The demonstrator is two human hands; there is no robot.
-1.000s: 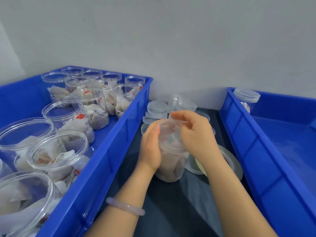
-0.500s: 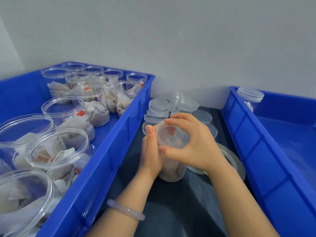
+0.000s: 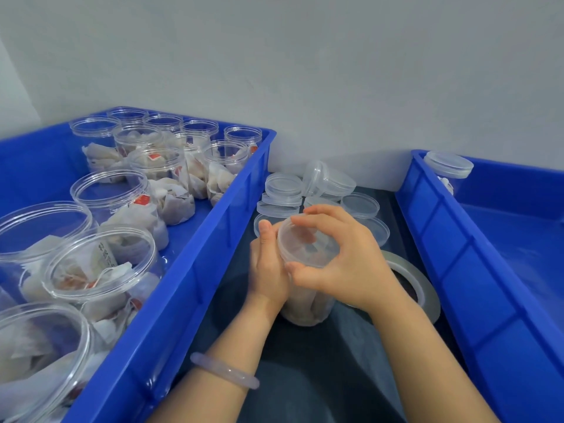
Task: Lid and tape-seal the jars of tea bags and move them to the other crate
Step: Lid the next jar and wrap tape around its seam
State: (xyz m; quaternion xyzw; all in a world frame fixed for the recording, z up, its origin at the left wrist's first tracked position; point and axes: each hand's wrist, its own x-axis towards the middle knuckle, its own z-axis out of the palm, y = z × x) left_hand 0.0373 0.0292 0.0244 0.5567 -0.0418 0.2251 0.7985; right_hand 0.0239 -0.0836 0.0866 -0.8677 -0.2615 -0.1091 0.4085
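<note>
Item: jar (image 3: 305, 303) of tea bags, upright on the dark desk (image 3: 305, 377) between left crate (image 3: 195, 270) and right crate (image 3: 457, 270); lid (image 3: 308, 244) on its mouth; left hand (image 3: 268, 270) wrapped round the jar wall; right hand (image 3: 345, 257), fingers (image 3: 317, 210) spread, pinching the lid rim. Handling: brace the body, keep the lid level, seat it snug all round before taking the tape roll (image 3: 424, 288) just beside.

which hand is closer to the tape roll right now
Right. The right hand grips the lid on the jar just beside the tape roll, its wrist overlapping the roll; the left hand holds the jar's opposite side, farther off.
</note>
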